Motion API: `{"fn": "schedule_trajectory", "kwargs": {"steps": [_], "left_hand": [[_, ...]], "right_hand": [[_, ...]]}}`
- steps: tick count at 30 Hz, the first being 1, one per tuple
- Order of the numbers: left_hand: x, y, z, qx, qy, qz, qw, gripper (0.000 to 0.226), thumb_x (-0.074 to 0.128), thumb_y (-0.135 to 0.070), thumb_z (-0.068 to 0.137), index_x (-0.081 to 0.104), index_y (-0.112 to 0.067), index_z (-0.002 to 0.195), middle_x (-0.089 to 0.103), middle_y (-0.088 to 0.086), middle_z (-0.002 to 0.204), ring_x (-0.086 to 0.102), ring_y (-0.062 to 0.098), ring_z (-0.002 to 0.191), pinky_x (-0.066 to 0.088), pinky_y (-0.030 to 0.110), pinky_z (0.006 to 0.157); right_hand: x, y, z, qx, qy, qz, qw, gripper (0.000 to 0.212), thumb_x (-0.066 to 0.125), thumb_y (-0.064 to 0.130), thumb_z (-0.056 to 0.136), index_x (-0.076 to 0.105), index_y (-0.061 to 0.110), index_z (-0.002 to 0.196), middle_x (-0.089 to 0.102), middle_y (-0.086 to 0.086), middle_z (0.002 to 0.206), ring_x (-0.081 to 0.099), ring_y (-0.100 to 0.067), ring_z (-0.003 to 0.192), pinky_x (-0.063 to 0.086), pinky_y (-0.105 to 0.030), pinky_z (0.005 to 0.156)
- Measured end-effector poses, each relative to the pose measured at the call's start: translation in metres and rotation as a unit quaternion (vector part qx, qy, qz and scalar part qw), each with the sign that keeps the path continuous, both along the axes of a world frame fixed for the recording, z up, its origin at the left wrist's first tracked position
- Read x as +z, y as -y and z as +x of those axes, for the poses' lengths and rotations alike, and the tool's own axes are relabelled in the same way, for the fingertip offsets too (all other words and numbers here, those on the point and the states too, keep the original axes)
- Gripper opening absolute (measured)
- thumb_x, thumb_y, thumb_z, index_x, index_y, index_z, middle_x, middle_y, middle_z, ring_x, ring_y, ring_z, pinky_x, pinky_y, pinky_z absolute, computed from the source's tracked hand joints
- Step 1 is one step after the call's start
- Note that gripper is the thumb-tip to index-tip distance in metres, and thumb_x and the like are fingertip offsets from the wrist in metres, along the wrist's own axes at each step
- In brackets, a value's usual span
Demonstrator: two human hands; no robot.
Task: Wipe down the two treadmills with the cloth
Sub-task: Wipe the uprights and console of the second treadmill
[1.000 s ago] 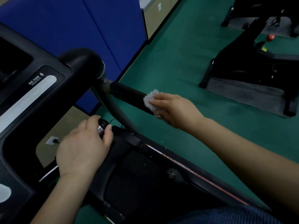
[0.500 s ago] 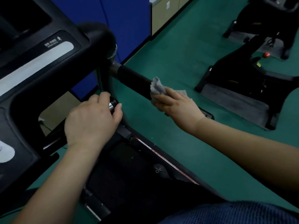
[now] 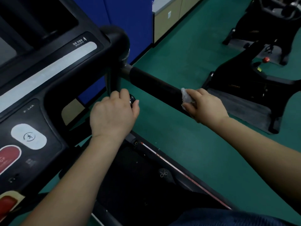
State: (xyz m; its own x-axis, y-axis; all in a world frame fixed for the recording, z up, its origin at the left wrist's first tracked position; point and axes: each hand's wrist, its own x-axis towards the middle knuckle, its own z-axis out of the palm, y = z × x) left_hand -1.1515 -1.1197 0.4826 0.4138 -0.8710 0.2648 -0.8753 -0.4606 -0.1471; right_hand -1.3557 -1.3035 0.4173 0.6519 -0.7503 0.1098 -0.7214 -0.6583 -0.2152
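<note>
I stand on a black treadmill whose console (image 3: 53, 88) fills the left of the view and whose belt (image 3: 138, 180) lies below. Its black padded right handrail (image 3: 156, 85) runs from the console toward the right. My right hand (image 3: 206, 105) grips a crumpled white cloth (image 3: 186, 97) wrapped against the near end of that handrail. My left hand (image 3: 114, 115) curls around a shorter inner grip with a silver-ringed end (image 3: 132, 100) just below the console.
Green floor (image 3: 187, 144) spreads to the right of the treadmill. A black exercise bike (image 3: 254, 82) on a grey mat stands at the right, with more equipment behind it. Blue partition panels (image 3: 130, 22) and a beige cabinet (image 3: 167, 20) line the back.
My right hand has slid the cloth along the handrail away from the console toward its near end. My left hand has kept its hold on the inner grip. The camera has tilted toward the console.
</note>
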Motion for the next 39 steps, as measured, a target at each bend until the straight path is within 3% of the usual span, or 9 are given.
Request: {"fn": "schedule_trajectory", "kwargs": {"steps": [6, 14, 20, 25, 31, 36, 39], "left_hand": [[-0.004, 0.0, 0.001, -0.003, 0.02, -0.01, 1.0, 0.042, 0.04, -0.045, 0.09, 0.058, -0.007, 0.09, 0.059, 0.014, 0.069, 0.056, 0.031, 0.053, 0.024, 0.029, 0.048], [-0.008, 0.003, 0.002, 0.018, 0.039, 0.009, 0.999, 0.05, 0.047, -0.053, 0.087, 0.058, -0.004, 0.089, 0.059, 0.016, 0.071, 0.057, 0.034, 0.053, 0.024, 0.029, 0.047], [-0.003, 0.005, -0.006, 0.085, 0.048, 0.009, 0.995, 0.057, 0.045, -0.061, 0.088, 0.06, -0.012, 0.113, 0.067, 0.012, 0.091, 0.063, 0.035, 0.073, 0.033, 0.032, 0.051], [-0.003, 0.007, -0.007, 0.104, 0.038, 0.005, 0.994, 0.056, 0.048, -0.062, 0.087, 0.062, -0.016, 0.116, 0.069, 0.011, 0.094, 0.065, 0.035, 0.076, 0.043, 0.035, 0.054], [0.001, 0.009, -0.01, 0.131, 0.036, 0.02, 0.991, 0.054, 0.043, -0.066, 0.089, 0.058, -0.023, 0.119, 0.068, 0.006, 0.097, 0.064, 0.033, 0.077, 0.039, 0.031, 0.053], [0.002, 0.008, -0.011, 0.118, 0.03, 0.019, 0.992, 0.053, 0.042, -0.064, 0.09, 0.059, -0.025, 0.12, 0.068, 0.003, 0.096, 0.064, 0.029, 0.076, 0.036, 0.027, 0.051], [0.004, 0.007, -0.011, 0.131, 0.017, 0.03, 0.991, 0.051, 0.043, -0.063, 0.09, 0.057, -0.026, 0.123, 0.068, 0.001, 0.102, 0.064, 0.027, 0.087, 0.042, 0.03, 0.055]], "right_hand": [[0.007, 0.018, 0.015, 0.02, -0.014, 0.079, 0.997, 0.05, 0.049, 0.048, 0.093, 0.045, 0.027, 0.138, 0.059, -0.011, 0.122, 0.057, -0.033, 0.109, 0.045, -0.036, 0.083], [0.009, 0.018, -0.007, 0.055, -0.002, 0.093, 0.994, 0.052, 0.05, 0.048, 0.093, 0.043, 0.028, 0.14, 0.059, -0.011, 0.123, 0.058, -0.034, 0.108, 0.046, -0.037, 0.084], [0.01, 0.013, -0.053, 0.074, 0.029, 0.095, 0.992, 0.051, 0.054, 0.045, 0.092, 0.045, 0.029, 0.139, 0.059, -0.004, 0.121, 0.057, -0.029, 0.11, 0.045, -0.034, 0.081], [0.01, 0.037, -0.022, 0.11, 0.025, 0.18, 0.977, 0.037, 0.05, 0.04, 0.094, 0.053, 0.026, 0.128, 0.065, -0.009, 0.108, 0.06, -0.032, 0.1, 0.044, -0.033, 0.073], [0.009, 0.049, -0.002, 0.093, 0.055, 0.283, 0.953, 0.045, 0.05, 0.041, 0.094, 0.05, 0.027, 0.137, 0.063, -0.005, 0.127, 0.058, -0.026, 0.114, 0.039, -0.024, 0.082], [0.015, 0.049, -0.004, 0.104, 0.066, 0.304, 0.945, 0.038, 0.047, 0.036, 0.098, 0.052, 0.03, 0.134, 0.066, -0.004, 0.121, 0.059, -0.024, 0.111, 0.042, -0.026, 0.083], [0.02, 0.054, 0.009, 0.101, 0.07, 0.337, 0.933, 0.035, 0.047, 0.032, 0.099, 0.056, 0.027, 0.132, 0.066, -0.004, 0.12, 0.06, -0.023, 0.112, 0.04, -0.024, 0.085]]}}
